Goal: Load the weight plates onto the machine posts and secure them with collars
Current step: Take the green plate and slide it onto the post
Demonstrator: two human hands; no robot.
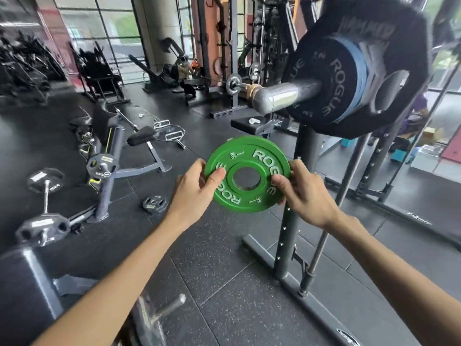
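L hand (197,188): curled, thumb on face, grips green plate (252,196) at left rim.
R hand (306,196): same, right rim.
Plate: mid-air, below chrome post (279,98), not touching.
Hidden: fingers behind plate; loaded plates (331,88) blurred.

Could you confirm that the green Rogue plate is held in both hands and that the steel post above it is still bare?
The steel post is not bare: the head view shows it already carrying a black Rogue plate, with a larger black plate behind. The green plate is indeed held by the left hand and right hand.
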